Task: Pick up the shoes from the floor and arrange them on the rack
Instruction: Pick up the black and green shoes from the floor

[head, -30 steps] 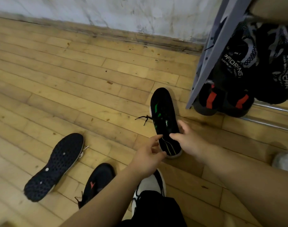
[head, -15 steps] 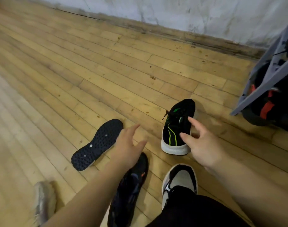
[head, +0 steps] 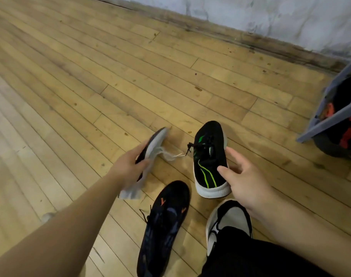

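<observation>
1. Wooden plank floor (head: 90, 86): fills most of the view and meets a stained pale wall (head: 270, 17) at the top.
2. Rack (head: 332, 84): grey frame at the right edge, partly cut off. It holds dark shoes with red marks (head: 346, 136).
3. Dark shoe with orange marks (head: 164, 226): lies on the floor, bottom centre, with its toe pointing away.
4. Black shoe with green stripes (head: 208, 160): white sole, upright on the floor, laces loose, well apart from the rack.
5. White-and-black shoe (head: 230, 216): worn on the person's foot under a black trouser leg.
6. Grey shoe (head: 156, 142): blurred, off the floor and tilted on its side, laces dangling.
7. Left hand (head: 128, 166): fingers curled round the grey shoe, grasping it.
8. Right hand (head: 242, 176): released, with the fingers spread at the heel of the black shoe with green stripes. Contact cannot be told.
</observation>
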A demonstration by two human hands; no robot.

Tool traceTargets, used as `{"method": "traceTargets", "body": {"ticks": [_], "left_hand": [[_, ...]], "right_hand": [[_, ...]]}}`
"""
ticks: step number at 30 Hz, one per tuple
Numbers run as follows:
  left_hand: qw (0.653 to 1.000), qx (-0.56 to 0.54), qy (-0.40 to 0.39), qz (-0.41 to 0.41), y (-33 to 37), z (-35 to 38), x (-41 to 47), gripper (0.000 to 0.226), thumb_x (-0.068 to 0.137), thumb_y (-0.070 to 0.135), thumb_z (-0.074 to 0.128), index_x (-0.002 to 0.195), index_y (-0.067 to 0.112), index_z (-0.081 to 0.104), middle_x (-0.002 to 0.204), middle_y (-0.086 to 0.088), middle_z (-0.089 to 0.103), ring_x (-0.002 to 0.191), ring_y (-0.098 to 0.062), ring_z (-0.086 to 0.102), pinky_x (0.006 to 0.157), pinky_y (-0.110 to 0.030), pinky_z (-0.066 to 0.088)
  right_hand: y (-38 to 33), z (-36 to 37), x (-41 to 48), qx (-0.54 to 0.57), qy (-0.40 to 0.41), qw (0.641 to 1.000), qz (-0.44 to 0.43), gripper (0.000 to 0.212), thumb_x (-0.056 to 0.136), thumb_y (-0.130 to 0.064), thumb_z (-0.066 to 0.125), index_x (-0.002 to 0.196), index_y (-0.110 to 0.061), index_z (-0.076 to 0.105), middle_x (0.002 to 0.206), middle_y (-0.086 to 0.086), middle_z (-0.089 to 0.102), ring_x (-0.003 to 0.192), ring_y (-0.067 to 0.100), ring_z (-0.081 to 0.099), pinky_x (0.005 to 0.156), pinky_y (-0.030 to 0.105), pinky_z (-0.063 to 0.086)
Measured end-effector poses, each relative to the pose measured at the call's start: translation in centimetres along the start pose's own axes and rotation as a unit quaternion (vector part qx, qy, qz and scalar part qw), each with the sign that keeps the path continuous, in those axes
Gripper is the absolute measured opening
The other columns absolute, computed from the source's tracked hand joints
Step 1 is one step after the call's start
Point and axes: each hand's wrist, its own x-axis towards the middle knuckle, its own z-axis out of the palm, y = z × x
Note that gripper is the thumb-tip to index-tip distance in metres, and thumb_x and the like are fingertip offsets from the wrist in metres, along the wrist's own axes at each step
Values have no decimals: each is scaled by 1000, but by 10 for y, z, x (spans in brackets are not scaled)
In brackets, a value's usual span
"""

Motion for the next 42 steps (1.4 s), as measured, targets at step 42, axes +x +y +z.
{"method": "traceTargets", "body": {"ticks": [42], "left_hand": [[786, -608, 96, -58, 37, -39, -262, 41, 97, 46, 65, 130, 64, 50, 133, 10, 64, 105, -26, 73, 94, -44, 59]], "right_hand": [[-180, 104, -155, -409, -244, 876, -76, 67, 87, -34, 73, 147, -51, 49, 139, 8, 62, 115, 27, 67, 100, 48, 56]]}}
